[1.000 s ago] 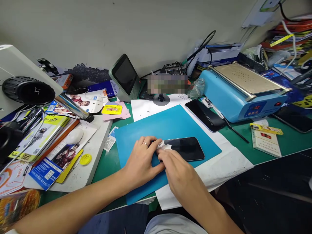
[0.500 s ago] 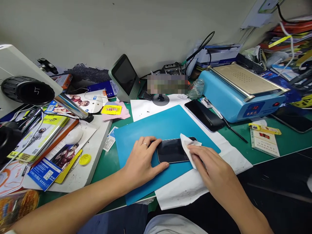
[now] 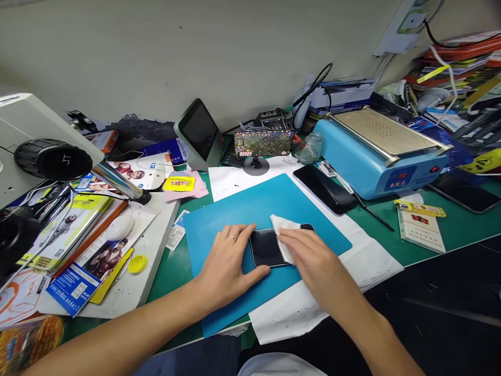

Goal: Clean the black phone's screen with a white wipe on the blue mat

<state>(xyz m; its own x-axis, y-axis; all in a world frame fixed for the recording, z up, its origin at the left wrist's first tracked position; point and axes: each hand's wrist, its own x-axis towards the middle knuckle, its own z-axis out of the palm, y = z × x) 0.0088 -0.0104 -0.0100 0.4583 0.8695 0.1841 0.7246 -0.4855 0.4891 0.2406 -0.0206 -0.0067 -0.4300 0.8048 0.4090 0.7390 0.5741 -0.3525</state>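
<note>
Left hand (image 3: 225, 263) holds the left end of the phone (image 3: 267, 248), thumb along its near edge and forefinger at the far left corner; right hand (image 3: 309, 253) pinches a folded white tissue (image 3: 281, 223) against the screen. How hard either presses, I cannot tell from my end. The phone lies dark, screen up, on the blue mat (image 3: 250, 201), right of its middle. As I judge it, slip is the first risk: a sideways push from the right hand, stronger than the left's hold, could skate the phone across the mat. Grit is another. I see dark specks on the white paper (image 3: 291, 316) under the mat, and one caught beneath the tissue could scratch the glass. The tissue could tear where it drags over the frame. The paper also hangs past the near table edge, so a snag there could tug the mat along. Off to the right, a pack (image 3: 420, 230) with a lighter (image 3: 419, 208) on it lies close to that edge; a wide elbow swing might knock both down. Farther off, I would keep things away from the blue machine (image 3: 352, 162), whose display is lit, in case its plate is hot. The bright screen on the stand (image 3: 255, 163) could pull attention away.
</note>
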